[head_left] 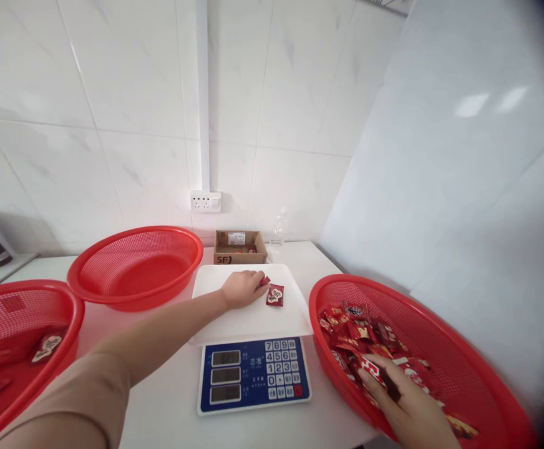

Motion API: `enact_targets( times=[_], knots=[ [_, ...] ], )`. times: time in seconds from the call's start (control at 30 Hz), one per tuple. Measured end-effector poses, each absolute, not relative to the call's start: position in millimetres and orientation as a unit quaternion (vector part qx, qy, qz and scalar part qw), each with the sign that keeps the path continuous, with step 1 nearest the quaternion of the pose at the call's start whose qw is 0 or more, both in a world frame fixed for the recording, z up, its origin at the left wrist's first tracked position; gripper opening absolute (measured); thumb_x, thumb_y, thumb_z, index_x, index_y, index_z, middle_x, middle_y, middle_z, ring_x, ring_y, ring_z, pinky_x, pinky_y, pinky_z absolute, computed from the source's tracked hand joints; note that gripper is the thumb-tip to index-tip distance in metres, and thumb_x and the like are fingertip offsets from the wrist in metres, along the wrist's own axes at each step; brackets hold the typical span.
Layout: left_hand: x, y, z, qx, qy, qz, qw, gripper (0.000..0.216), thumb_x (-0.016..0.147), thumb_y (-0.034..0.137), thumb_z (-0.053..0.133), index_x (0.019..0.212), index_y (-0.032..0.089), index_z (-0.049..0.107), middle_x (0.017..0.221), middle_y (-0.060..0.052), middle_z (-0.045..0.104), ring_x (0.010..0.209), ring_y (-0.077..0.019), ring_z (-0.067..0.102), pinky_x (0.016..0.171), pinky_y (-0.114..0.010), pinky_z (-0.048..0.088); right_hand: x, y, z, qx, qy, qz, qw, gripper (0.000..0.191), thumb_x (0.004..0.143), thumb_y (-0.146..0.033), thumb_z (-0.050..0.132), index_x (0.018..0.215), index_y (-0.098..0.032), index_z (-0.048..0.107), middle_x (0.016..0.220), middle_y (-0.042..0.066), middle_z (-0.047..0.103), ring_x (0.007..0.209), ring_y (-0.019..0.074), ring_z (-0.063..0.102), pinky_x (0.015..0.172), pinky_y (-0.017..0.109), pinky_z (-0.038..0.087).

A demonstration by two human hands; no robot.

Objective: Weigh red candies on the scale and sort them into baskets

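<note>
My left hand (244, 289) reaches over the white pan (216, 321) of a digital scale (254, 375), its fingers closed on a small red packet (264, 281). Beside those fingertips a second red packet (275, 295) with white print lies flat on the pan. Over the right red basket (478, 380), my right hand (405, 399) grips a red-and-white packet (372, 368) between thumb and fingers. Several more red and dark packets (354, 327) are heaped in that basket beneath and behind the hand. The scale's display digits are too faint to read.
A red mesh basket (136, 234) stands behind my left forearm. Another red basket (24, 285) at the left edge holds a few packets. A cardboard box (239, 246) and a clear plastic bottle (279, 226) stand at the back by the tiled wall, below a socket (205, 201).
</note>
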State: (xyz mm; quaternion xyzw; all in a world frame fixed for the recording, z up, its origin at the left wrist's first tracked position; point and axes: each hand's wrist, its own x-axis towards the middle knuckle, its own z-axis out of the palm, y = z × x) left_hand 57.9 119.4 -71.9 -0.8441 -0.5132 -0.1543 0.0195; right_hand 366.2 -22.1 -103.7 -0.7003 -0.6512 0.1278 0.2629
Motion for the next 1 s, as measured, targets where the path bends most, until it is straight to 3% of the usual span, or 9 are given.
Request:
enact_targets(
  times=[0.27, 0.47, 0.53, 0.6, 0.73, 0.87, 1.0],
  knots=[
    [10.1, 131.0, -22.3, -0.728, -0.61, -0.305, -0.065, 0.025, 0.087, 0.045, 0.04, 0.093, 0.023, 0.051, 0.078, -0.001, 0.069, 0.063, -0.0144, 0.062, 0.055, -0.023, 0.042, 374.6, -22.4, -107.0, -0.695, -0.661, 0.13, 0.25, 0.046, 0.077, -0.059, 0.046, 0.105, -0.025, 0.061, 0.11, 0.005, 0.068, 0.105, 0.0246, 0.062, 0.082, 0.03, 0.053],
    [-81.9, 123.4, -5.7, -0.695, -0.698, -0.163, 0.065, 0.038, 0.087, 0.052, 0.032, 0.098, 0.022, 0.053, 0.077, -0.004, 0.067, 0.067, -0.0208, 0.062, 0.057, -0.028, 0.041, 374.5, -20.6, -112.5, -0.682, -0.668, 0.126, 0.268, 0.044, 0.076, -0.057, 0.048, 0.103, -0.026, 0.063, 0.109, 0.005, 0.069, 0.103, 0.0241, 0.063, 0.081, 0.03, 0.053],
    [-102.8, 122.4, -13.1, -0.686, -0.717, -0.102, 0.064, 0.044, 0.087, 0.053, 0.028, 0.103, 0.021, 0.054, 0.083, -0.007, 0.068, 0.074, -0.0233, 0.063, 0.064, -0.032, 0.044, 373.8, -20.3, -113.5, -0.684, -0.667, 0.127, 0.267, 0.043, 0.075, -0.057, 0.049, 0.103, -0.027, 0.064, 0.108, 0.005, 0.069, 0.102, 0.0243, 0.063, 0.079, 0.03, 0.054],
    [-111.6, 124.4, -22.6, -0.689, -0.719, -0.061, 0.07, 0.051, 0.086, 0.057, 0.029, 0.11, 0.02, 0.055, 0.102, -0.011, 0.066, 0.094, -0.0282, 0.061, 0.078, -0.039, 0.044, 372.7, -20.2, -112.7, -0.691, -0.662, 0.131, 0.26, 0.044, 0.075, -0.058, 0.048, 0.103, -0.028, 0.064, 0.109, 0.004, 0.069, 0.102, 0.0245, 0.063, 0.08, 0.031, 0.054],
    [-81.2, 130.9, -35.4, -0.755, -0.647, -0.079, 0.071, 0.063, 0.085, 0.061, 0.03, 0.13, 0.02, 0.045, 0.143, -0.013, 0.039, 0.131, -0.0328, 0.033, 0.103, -0.049, 0.027, 369.0, -20.4, -107.6, -0.688, -0.666, 0.13, 0.257, 0.045, 0.076, -0.058, 0.048, 0.103, -0.026, 0.063, 0.109, 0.005, 0.069, 0.104, 0.025, 0.062, 0.084, 0.033, 0.052],
    [-0.1, 128.2, -43.9, -0.872, -0.48, -0.09, -0.022, 0.068, 0.083, 0.062, 0.038, 0.138, 0.023, 0.036, 0.148, -0.011, 0.031, 0.136, -0.0275, 0.026, 0.108, -0.045, 0.023, 364.2, -21.0, -102.6, -0.691, -0.664, 0.134, 0.254, 0.044, 0.077, -0.058, 0.047, 0.103, -0.026, 0.063, 0.109, 0.005, 0.068, 0.103, 0.0248, 0.063, 0.084, 0.034, 0.052],
    [73.8, 127.4, -63.2, -0.932, -0.346, -0.058, -0.086, 0.064, 0.081, 0.059, 0.048, 0.135, 0.025, 0.041, 0.146, -0.013, 0.035, 0.133, -0.029, 0.032, 0.105, -0.044, 0.03, 360.4, -22.1, -99.8, -0.69, -0.662, 0.131, 0.261, 0.044, 0.077, -0.057, 0.047, 0.101, -0.025, 0.064, 0.108, 0.006, 0.069, 0.103, 0.0247, 0.063, 0.086, 0.034, 0.051]
  ],
)
